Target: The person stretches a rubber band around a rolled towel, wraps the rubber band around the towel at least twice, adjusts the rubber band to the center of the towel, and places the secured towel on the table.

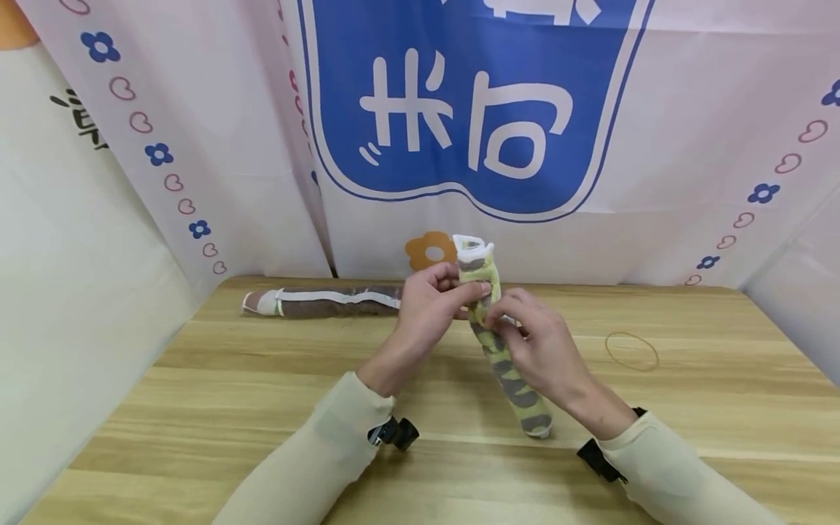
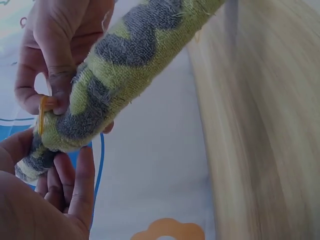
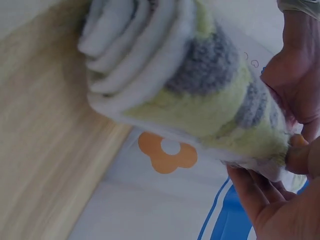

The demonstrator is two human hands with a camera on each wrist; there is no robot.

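A rolled towel (image 1: 505,357), yellow-green with grey patches, leans at a slant above the table, its white-edged end up. My left hand (image 1: 426,306) grips the roll near that upper end, thumb across the front. Just below, my right hand (image 1: 538,339) pinches an orange rubber band (image 2: 42,112) against the roll. In the left wrist view the towel narrows beside the band; how far the band goes round is hidden. The right wrist view shows the white spiral layers of the towel's lower end (image 3: 135,55).
Behind my left hand lies a brown roll (image 1: 328,302) with a pale strip along it, seemingly in clear wrapping. A loose rubber band (image 1: 631,351) lies right of my right hand on the wooden table (image 1: 197,423). A printed cloth backdrop (image 1: 249,211) stands along the table's back edge.
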